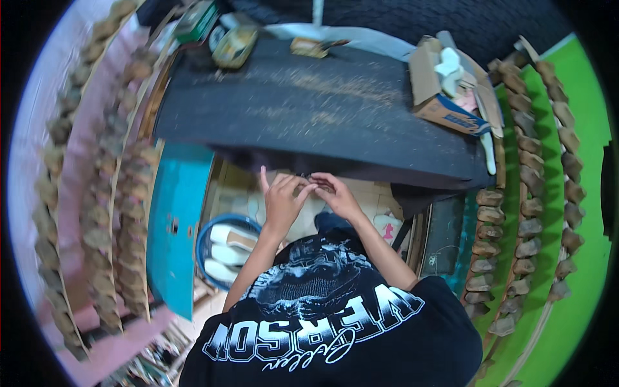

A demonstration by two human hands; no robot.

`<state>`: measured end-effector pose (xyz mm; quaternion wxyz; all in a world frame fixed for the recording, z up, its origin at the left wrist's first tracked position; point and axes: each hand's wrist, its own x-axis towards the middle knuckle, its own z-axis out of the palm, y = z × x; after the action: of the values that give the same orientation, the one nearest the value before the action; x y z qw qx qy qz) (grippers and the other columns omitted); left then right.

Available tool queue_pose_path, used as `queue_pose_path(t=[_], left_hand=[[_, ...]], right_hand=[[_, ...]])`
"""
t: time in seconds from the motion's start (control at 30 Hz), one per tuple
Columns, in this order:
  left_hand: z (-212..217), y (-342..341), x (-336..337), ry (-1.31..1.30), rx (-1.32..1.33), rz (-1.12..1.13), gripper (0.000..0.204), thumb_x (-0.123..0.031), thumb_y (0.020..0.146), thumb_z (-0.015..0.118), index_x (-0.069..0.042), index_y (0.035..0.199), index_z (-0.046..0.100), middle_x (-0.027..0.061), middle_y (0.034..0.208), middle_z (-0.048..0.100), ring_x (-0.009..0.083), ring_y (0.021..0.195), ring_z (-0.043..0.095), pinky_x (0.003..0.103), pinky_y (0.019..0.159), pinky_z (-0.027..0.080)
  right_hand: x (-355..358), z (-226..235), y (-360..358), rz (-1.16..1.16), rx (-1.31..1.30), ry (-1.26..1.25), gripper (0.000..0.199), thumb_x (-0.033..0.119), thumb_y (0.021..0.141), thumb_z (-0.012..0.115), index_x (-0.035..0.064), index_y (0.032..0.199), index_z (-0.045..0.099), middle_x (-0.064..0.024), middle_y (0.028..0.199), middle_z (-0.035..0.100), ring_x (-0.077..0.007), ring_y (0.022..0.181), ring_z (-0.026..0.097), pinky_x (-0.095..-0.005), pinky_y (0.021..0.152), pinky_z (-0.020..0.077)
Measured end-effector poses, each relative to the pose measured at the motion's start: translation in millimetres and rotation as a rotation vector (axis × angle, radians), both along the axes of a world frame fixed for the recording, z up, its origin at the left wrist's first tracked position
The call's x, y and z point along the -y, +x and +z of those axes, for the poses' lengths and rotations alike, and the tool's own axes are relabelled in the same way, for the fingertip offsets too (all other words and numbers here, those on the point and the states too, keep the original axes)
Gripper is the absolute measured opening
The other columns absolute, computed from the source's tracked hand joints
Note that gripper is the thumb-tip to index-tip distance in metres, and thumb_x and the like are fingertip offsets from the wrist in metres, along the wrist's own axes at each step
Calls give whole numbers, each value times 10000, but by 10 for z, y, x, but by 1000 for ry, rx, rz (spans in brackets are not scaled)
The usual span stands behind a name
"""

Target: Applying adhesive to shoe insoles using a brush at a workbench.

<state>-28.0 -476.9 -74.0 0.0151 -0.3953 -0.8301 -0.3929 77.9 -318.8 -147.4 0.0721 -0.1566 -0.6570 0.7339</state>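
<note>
In the head view, the person's two hands meet just below the near edge of a dark desk [309,109], which serves as the landmark here. The left hand [282,200] is partly curled, its forefinger pointing up toward the desk edge, the other fingers bent in toward the right hand. The right hand [335,195] is curled too, fingertips touching the left hand's. Between the fingertips sits a small dark item [314,184], too small and blurred to identify; both hands seem to pinch it, though how firmly cannot be told. It lies just under the desk's front edge, near its middle.

The desk top is dusted with pale sawdust-like specks. At its right end stands an open cardboard box [445,97] with white things inside. At its far left corner lies a yellowish tin-like object [234,46], and near the far middle edge a small brown object [309,46].

Below the desk, left of the hands, stands a turquoise panel [177,219], and beside it a blue round basin [222,248] holding pale soles. On both sides of the desk run long racks of brown shoe lasts [529,193]. The person wears a black shirt [335,322] with white print.
</note>
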Motion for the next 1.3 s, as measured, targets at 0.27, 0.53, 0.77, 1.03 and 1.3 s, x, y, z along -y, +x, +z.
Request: queue_pose_path(t=[0.27,0.53,0.77,1.03,1.3], left_hand=[[-41,-4,-1430,-23,79,-265,199,-179,956,751,-145,1143,812,31,1027,788,234,1042,716,668,1256,148],[-71,137,-2296,-52,140,-516,221,-214,933,784,-143,1141,806,32,1140,750,255,1149,683,669,1253,165],[149,-54,-3146,53,193,-650,163,-199,933,780,-126,1074,813,19,1116,743,240,1116,684,653,1266,164],[665,-262,-4155,270,-44,-775,152,-166,889,819,-119,1033,801,32,1081,733,256,1064,693,632,1249,260],[1083,-169,-5016,50,-191,-816,289,-187,908,777,-88,1179,766,156,1334,635,358,1258,583,506,1148,423]], right_hand=[[-1189,232,382,-308,2,91,373,50,1011,667,-4,1378,629,-154,1395,687,-261,1334,637,-394,1085,538],[-1756,241,785,-526,35,25,355,11,1006,658,-6,1359,631,-123,1367,684,-222,1307,628,-370,1122,490],[-2103,217,1011,-726,96,6,348,38,1006,667,3,1351,643,-114,1363,691,-236,1334,616,-368,1102,504],[-2791,798,904,-864,-15,62,321,-25,1008,644,-34,1329,656,-141,1347,699,-193,1261,645,-319,1021,552],[-4018,1455,677,-827,-25,898,270,-35,899,624,-24,1163,682,-206,1190,713,-431,1000,699,-453,920,575]])
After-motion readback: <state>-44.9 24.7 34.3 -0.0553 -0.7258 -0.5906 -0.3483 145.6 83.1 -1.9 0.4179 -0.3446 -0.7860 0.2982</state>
